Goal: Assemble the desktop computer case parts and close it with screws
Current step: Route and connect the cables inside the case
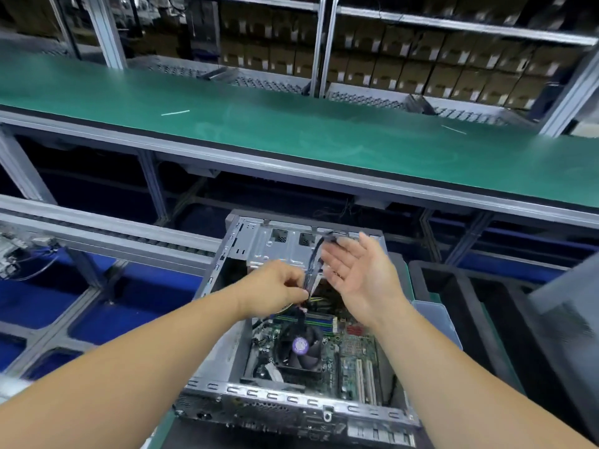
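Our left hand (275,288) pinches a dark cable (311,273) above the open computer case (207,319), fingers curled round it. Our right hand (358,275) hovers just beside the cable, palm up and fingers spread wide, holding nothing. The case lies on its side directly below us, its motherboard (353,354) and cooler fan (299,346) exposed. Beyond it runs a green conveyor belt (291,124).

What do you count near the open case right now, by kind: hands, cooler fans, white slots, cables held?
Hands: 2, left hand and right hand
CPU cooler fan: 1
White expansion slots: 2
Black cable pinched by left hand: 1
Total: 6
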